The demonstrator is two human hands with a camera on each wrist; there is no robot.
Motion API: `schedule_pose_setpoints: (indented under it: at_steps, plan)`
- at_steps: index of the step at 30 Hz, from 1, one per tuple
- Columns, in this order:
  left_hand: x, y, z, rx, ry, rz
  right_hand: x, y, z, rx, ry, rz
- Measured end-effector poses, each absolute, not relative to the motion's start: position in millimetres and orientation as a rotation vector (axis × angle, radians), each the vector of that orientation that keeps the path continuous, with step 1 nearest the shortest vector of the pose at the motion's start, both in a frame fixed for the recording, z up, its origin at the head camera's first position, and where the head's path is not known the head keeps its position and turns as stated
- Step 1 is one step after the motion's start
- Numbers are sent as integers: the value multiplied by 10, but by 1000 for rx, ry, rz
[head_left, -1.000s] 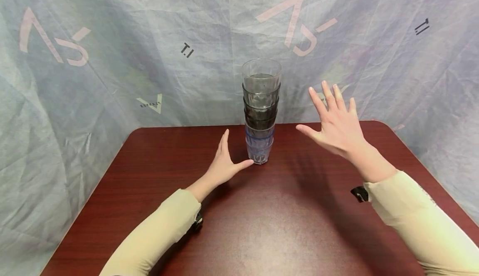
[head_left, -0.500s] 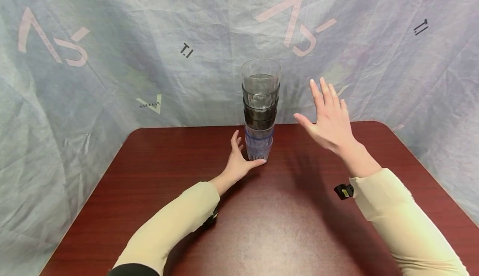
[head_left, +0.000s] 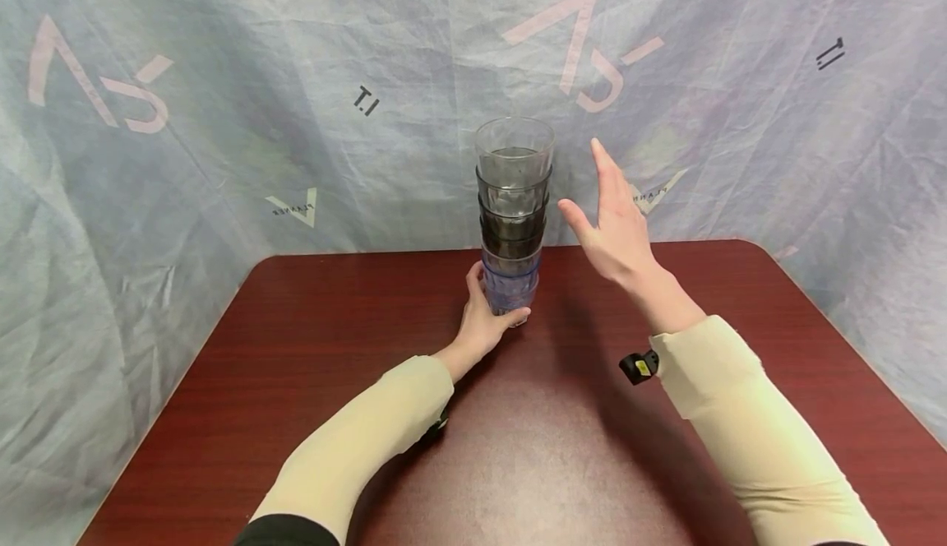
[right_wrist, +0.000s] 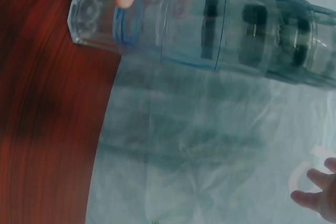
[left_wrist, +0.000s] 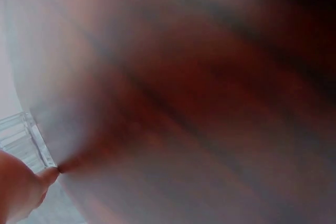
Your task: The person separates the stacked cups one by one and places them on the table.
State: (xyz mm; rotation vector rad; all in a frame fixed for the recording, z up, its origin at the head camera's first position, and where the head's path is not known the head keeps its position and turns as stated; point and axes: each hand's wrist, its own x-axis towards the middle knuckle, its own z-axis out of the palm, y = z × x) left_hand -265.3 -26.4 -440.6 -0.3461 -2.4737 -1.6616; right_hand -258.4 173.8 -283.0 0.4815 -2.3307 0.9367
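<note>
A wrinkled pale-blue cloth backdrop (head_left: 222, 118) hangs behind a glossy dark-red table (head_left: 296, 414). Near the table's far edge stands an upright stack of nested faceted plastic tumblers (head_left: 512, 217), bluish below, smoky above. The left hand (head_left: 484, 320) grips its bottom tumbler; the right hand (head_left: 610, 229) hovers beside it, fingers straight, holding nothing.

left wrist view: table (left_wrist: 210, 103) blurred | cup stack (left_wrist: 21, 140) cut off

— How is the light?
— Even and soft from above; my arms cast faint shadows on the table (head_left: 311, 340).
— Focus?
— My left wrist view is blurred; head view sharp.
</note>
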Motion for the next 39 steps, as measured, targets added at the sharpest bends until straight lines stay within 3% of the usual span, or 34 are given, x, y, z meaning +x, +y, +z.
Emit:
schedule_pose_setpoints:
  at_steps: [19,29,39]
  plan:
    - [-2677,-234,-4425,-397,-2489,-1644,-2785,1440,-2711,722,-2086,1307]
    - [-2681,-261,-4408,-410,-2479,-1663,-2526,1183,-2425,798,-2061,1482]
    - [-2683,-290,-4414,-392,-2482,-1678,-2574,1088,-2424,880,-1917,1455]
